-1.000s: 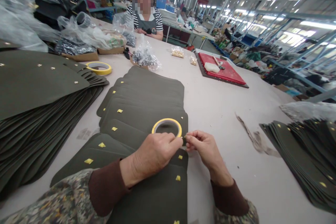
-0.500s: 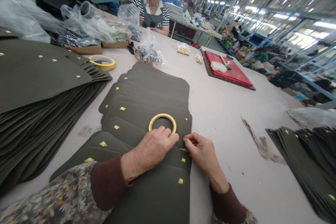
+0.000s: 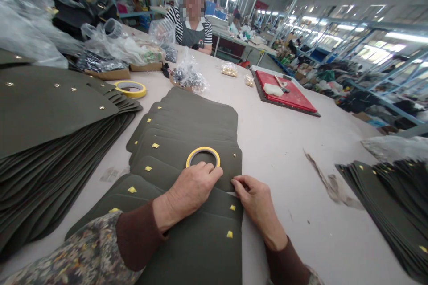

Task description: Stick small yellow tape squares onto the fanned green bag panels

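My left hand is closed on a roll of yellow tape, whose ring stands up above my fingers. Under it lie overlapping dark olive panels, several with small yellow tape squares near their edges. One panel shows a metal stud by its right edge. My right hand is at that same edge, thumb and fingertips pinched together at the panel. Whether they grip the panel's edge or a tiny piece is too small to tell.
A tall stack of olive panels is at left, with another yellow tape roll behind it. Bagged hardware, a red board with a hammer, and a seated person are farther back. More panels lie at right.
The camera view has tilted up slightly, so the scene sits a little lower. Both hands keep nearly the same pose at the panel's right edge.
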A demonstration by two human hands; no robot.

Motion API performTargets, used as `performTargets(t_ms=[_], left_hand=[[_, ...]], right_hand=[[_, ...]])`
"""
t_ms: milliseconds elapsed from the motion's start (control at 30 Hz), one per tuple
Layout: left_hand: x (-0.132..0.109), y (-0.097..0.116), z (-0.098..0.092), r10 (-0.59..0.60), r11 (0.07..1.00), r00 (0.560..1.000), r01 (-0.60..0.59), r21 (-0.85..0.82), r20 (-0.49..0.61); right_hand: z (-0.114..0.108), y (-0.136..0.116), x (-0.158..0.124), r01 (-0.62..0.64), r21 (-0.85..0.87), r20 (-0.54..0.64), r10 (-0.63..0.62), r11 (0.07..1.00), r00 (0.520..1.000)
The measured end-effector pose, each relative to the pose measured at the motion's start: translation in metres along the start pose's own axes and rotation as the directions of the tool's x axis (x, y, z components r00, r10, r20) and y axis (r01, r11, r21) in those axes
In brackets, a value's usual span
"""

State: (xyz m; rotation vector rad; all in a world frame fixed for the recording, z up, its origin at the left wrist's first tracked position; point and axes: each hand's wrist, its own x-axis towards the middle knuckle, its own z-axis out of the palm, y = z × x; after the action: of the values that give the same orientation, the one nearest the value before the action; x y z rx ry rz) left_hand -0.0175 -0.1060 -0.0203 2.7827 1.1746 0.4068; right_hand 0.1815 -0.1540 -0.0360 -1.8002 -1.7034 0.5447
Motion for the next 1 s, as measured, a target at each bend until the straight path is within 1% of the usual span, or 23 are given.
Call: performTargets(t_ms=[67, 100, 167, 233, 300, 333, 433, 533, 600, 733, 833, 867, 933, 1000], left_hand=[[0.006, -0.01, -0.006, -0.075, 0.997, 0.996, 0.076, 0.026, -0.048], [0.01, -0.015, -0.009, -0.111, 0.993, 0.991, 0.114, 0.042, -0.069], [0.019, -0.025, -0.013, -0.157, 0.984, 0.984, 0.163, 0.074, -0.08], [0.026, -0.033, -0.014, -0.17, 0.979, 0.984, 0.174, 0.106, -0.051], [0.03, -0.037, -0.013, -0.178, 0.976, 0.984, 0.18, 0.121, -0.024], [0.03, -0.039, -0.012, -0.183, 0.976, 0.983, 0.184, 0.12, -0.018], [0.031, -0.04, -0.012, -0.209, 0.972, 0.978, 0.208, 0.105, -0.002], [0.033, -0.041, -0.016, -0.239, 0.969, 0.97, 0.236, 0.078, 0.034], [0.035, -0.041, -0.02, -0.251, 0.967, 0.966, 0.247, 0.06, 0.058], [0.037, -0.043, -0.025, -0.241, 0.969, 0.967, 0.236, 0.067, 0.079], [0.034, -0.046, -0.025, -0.201, 0.978, 0.977, 0.196, 0.069, 0.07], [0.033, -0.048, -0.024, -0.183, 0.982, 0.981, 0.179, 0.064, 0.058], [0.029, -0.051, -0.022, -0.145, 0.988, 0.989, 0.144, 0.048, 0.026], [0.026, -0.053, -0.02, -0.121, 0.992, 0.993, 0.121, 0.031, -0.001]], right_hand=[[0.001, -0.002, 0.003, -0.006, 0.007, 0.019, 0.006, 1.0, 1.0], [0.0, -0.002, 0.004, -0.008, 0.022, 0.047, 0.007, 1.0, 0.999], [-0.004, -0.001, 0.006, 0.001, 0.06, 0.086, -0.006, 0.998, 0.996], [-0.007, 0.002, 0.007, 0.013, 0.094, 0.038, -0.016, 0.995, 0.999], [-0.007, 0.006, 0.008, -0.015, 0.143, -0.051, 0.022, 0.99, 0.998], [-0.005, 0.008, 0.009, -0.04, 0.179, -0.075, 0.054, 0.983, 0.996], [0.0, 0.009, 0.012, -0.1, 0.298, -0.048, 0.12, 0.949, 0.992], [0.003, 0.006, 0.01, -0.104, 0.369, -0.072, 0.14, 0.924, 0.988], [0.003, 0.004, 0.007, -0.088, 0.393, -0.065, 0.123, 0.915, 0.99], [0.005, 0.001, 0.001, -0.088, 0.42, 0.024, 0.086, 0.903, 0.996], [0.006, 0.0, -0.001, -0.105, 0.439, 0.108, 0.064, 0.892, 0.992], [0.006, -0.001, 0.0, -0.108, 0.449, 0.12, 0.06, 0.887, 0.991], [0.005, -0.001, 0.002, -0.127, 0.478, 0.118, 0.08, 0.869, 0.99], [0.003, -0.001, 0.005, -0.193, 0.507, 0.148, 0.136, 0.84, 0.98]])
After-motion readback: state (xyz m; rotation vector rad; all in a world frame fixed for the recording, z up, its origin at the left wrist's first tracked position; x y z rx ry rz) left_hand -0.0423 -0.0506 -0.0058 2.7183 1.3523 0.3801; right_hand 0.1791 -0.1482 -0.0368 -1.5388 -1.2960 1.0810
